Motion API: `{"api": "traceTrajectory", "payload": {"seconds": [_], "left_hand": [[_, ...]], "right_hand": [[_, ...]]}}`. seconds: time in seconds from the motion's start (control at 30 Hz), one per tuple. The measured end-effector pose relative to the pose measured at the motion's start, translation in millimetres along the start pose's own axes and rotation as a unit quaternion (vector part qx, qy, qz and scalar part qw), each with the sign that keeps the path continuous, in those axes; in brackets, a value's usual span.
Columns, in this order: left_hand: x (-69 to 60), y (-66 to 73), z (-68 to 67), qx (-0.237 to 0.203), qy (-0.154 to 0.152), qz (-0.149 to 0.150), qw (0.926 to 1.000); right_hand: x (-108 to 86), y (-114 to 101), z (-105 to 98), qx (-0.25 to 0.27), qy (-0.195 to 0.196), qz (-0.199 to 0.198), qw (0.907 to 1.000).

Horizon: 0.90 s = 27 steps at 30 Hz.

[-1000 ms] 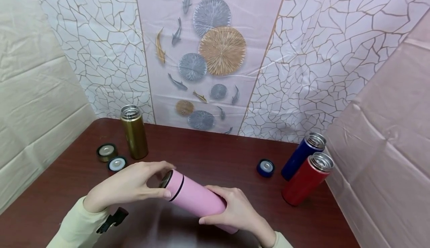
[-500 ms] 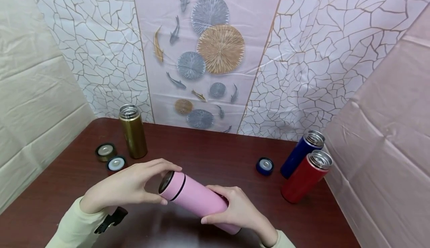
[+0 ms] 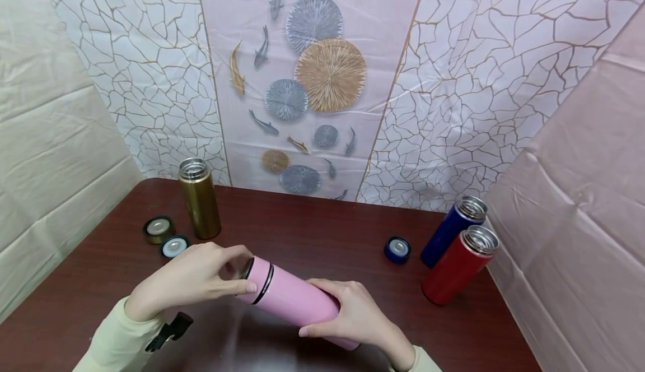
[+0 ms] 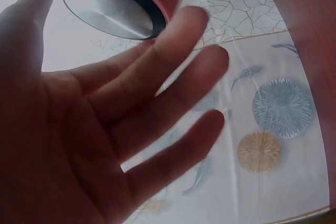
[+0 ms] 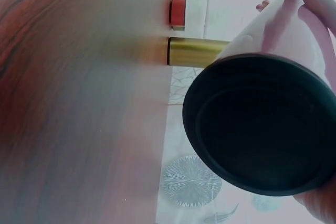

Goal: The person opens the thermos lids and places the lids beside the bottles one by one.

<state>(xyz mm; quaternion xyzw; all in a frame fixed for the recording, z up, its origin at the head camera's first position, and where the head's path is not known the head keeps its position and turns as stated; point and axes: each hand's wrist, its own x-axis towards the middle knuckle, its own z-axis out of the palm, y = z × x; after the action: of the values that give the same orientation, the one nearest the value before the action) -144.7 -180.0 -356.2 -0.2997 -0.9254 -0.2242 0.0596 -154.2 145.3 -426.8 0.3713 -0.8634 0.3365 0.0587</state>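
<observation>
A pink thermos bottle (image 3: pixel 294 300) lies tilted above the table, its lidded end toward the left. My right hand (image 3: pixel 355 313) grips its body near the base, thumb on the near side. With thumb and fingers, my left hand (image 3: pixel 188 277) pinches the pink lid (image 3: pixel 259 275) at the upper end; some fingertips are hidden behind it. A bright line shows in the black band below the lid. In the left wrist view the lid's silver top (image 4: pixel 107 6) faces the palm, and several fingers extend past it. The right wrist view shows the bottle's black base (image 5: pixel 262 124).
An uncapped gold bottle (image 3: pixel 201 207) stands at the back left, beside a gold lid (image 3: pixel 159 228) and a red lid (image 3: pixel 174 247), partly covered by my left hand. At right stand uncapped blue (image 3: pixel 448 237) and red (image 3: pixel 456 268) bottles, with a blue lid (image 3: pixel 397 250) nearby.
My left hand's fingers were spread loosely along the lid half a second ago; now they have turned back and pinch it. The right hand's hold stays nearly the same.
</observation>
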Motion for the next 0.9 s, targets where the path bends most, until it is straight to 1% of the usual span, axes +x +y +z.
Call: {"api": "traceTrajectory", "payload": {"seconds": [0.17,0.23,0.3,0.37,0.43,0.57,0.63,0.67,0.7,0.77,0.9], "left_hand": [[2.2,0.2,2.2,0.021,-0.003,-0.022,0.9995],[2.5,0.3,2.7,0.021,0.0,-0.017,0.9996],[2.6,0.4,2.6,0.006,0.004,-0.005,1.0],[2.0,0.8,2.1,-0.016,0.009,0.02,0.9996],[1.1,1.2,1.2,-0.043,0.013,0.058,0.9973],[0.3,2.8,-0.8,-0.066,0.009,0.136,0.9885],[0.6,3.5,-1.9,-0.076,0.001,0.162,0.9839],[0.6,3.7,-2.2,-0.081,-0.003,0.168,0.9824],[0.7,3.9,-2.4,-0.082,-0.006,0.173,0.9815],[0.2,4.0,-2.4,-0.084,-0.012,0.169,0.9819],[-1.8,3.1,-2.3,-0.075,-0.021,0.133,0.988]], "right_hand": [[-0.4,0.6,0.6,-0.002,-0.001,0.008,1.0],[-0.6,1.1,0.5,0.0,0.002,0.005,1.0],[-0.6,1.9,0.5,-0.001,0.008,0.0,1.0],[-0.4,2.7,0.3,0.0,0.013,-0.005,0.9999],[-0.2,3.4,0.2,0.002,0.012,-0.005,0.9999],[-0.1,4.7,-0.1,0.011,0.008,-0.007,0.9999],[0.0,5.1,-0.2,0.016,0.007,-0.011,0.9998],[0.0,5.2,-0.3,0.018,0.007,-0.012,0.9997],[0.0,5.3,-0.4,0.021,0.004,-0.01,0.9997],[0.0,4.8,-0.4,0.027,-0.001,-0.002,0.9996],[-0.4,3.8,0.6,0.035,-0.015,0.013,0.9992]]}}
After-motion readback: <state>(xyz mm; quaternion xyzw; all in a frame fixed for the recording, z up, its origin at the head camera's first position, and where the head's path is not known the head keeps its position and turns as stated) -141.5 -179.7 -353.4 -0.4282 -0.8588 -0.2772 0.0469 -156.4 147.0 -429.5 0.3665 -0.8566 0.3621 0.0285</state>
